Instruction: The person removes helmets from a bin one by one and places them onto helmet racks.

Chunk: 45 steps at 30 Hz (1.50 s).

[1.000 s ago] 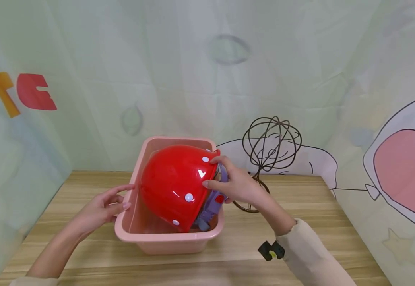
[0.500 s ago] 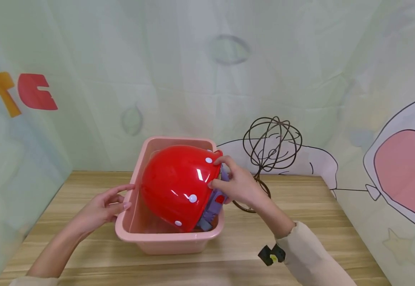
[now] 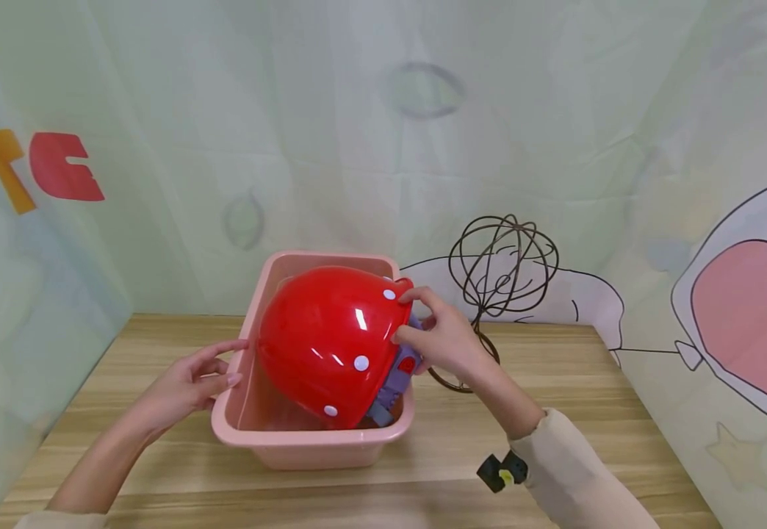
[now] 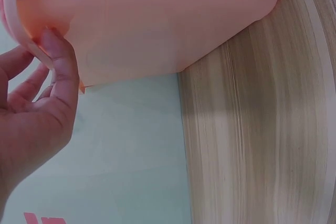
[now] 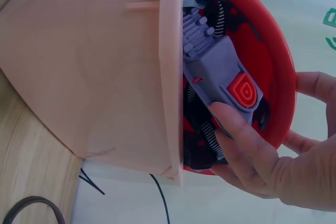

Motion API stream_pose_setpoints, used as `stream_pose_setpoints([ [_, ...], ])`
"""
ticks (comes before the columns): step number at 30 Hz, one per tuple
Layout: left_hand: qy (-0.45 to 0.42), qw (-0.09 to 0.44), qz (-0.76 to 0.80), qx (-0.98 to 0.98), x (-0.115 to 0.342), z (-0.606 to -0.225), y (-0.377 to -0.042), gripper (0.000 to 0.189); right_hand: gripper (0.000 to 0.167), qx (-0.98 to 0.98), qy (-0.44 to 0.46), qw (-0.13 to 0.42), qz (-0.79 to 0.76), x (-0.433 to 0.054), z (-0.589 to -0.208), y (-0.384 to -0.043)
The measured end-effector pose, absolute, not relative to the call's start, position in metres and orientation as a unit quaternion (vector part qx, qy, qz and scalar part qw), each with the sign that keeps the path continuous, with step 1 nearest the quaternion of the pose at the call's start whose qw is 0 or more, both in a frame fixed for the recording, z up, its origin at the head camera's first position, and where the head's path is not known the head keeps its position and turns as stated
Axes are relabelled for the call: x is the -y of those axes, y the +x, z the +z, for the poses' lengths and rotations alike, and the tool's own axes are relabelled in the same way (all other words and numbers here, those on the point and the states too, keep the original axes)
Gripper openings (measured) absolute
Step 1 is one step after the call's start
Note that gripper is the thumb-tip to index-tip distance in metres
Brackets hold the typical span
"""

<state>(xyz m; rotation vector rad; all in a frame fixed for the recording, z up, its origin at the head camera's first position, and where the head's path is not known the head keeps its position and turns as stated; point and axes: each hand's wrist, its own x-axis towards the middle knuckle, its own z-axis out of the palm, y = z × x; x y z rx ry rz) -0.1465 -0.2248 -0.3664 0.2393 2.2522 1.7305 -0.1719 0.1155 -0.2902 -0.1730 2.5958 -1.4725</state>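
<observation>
A red hard hat (image 3: pixel 330 338) with white dots lies on its side in a pink plastic basin (image 3: pixel 311 439). My right hand (image 3: pixel 446 334) grips the hat's brim, its index finger and thumb at the edge in the head view. The right wrist view looks into the hat: a purple-grey headband adjuster (image 5: pixel 215 66) with a red knob (image 5: pixel 243 90) and dark straps sit inside, beside the fingers. My left hand (image 3: pixel 181 382) holds the basin's left rim, the thumb (image 4: pixel 60 51) pressed under the lip in the left wrist view. The hat's underside is hidden by the basin wall.
Behind the right hand stands a dark wire frame (image 3: pixel 502 272) shaped like a whisk. The wooden tabletop (image 3: pixel 542 382) carries the basin and the frame. Printed cloth walls (image 3: pixel 330 147) enclose the back and sides. A small black piece (image 3: pixel 502 471) sits by the right cuff.
The hard hat has turned a little to the right, covering more of its purple adjuster in the head view. My right hand has shifted slightly right with it; my left hand stays put.
</observation>
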Motion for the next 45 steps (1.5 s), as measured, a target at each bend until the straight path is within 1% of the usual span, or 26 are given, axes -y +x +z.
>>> stream_pose_setpoints([
  [9,0.085,0.145,0.605,-0.779,0.226,-0.368,-0.146,0.058,0.049,-0.853,-0.06,0.079,-0.513,-0.117,-0.294,-0.174],
  [19,0.083,0.144,0.598,-0.784,0.225,-0.366,-0.146,0.059,0.054,-0.857,-0.077,0.11,-0.497,-0.115,-0.292,-0.175],
  [21,0.08,0.145,0.596,-0.786,0.225,-0.366,-0.146,0.059,0.057,-0.857,-0.083,0.118,-0.495,-0.115,-0.293,-0.175],
  [25,0.077,0.146,0.594,-0.788,0.226,-0.366,-0.146,0.059,0.071,-0.852,-0.095,0.135,-0.497,-0.115,-0.294,-0.176],
  [28,0.082,0.146,0.594,-0.787,0.226,-0.366,-0.146,0.06,0.075,-0.844,-0.1,0.149,-0.505,-0.115,-0.294,-0.176],
  [31,0.077,0.148,0.595,-0.786,0.225,-0.366,-0.146,0.061,0.071,-0.84,-0.096,0.156,-0.511,-0.114,-0.295,-0.177],
  [36,0.07,0.151,0.593,-0.788,0.226,-0.366,-0.146,0.061,0.062,-0.841,-0.08,0.141,-0.515,-0.114,-0.297,-0.178],
  [45,0.07,0.151,0.593,-0.788,0.226,-0.366,-0.147,0.062,0.058,-0.833,-0.065,0.123,-0.536,-0.117,-0.302,-0.179],
])
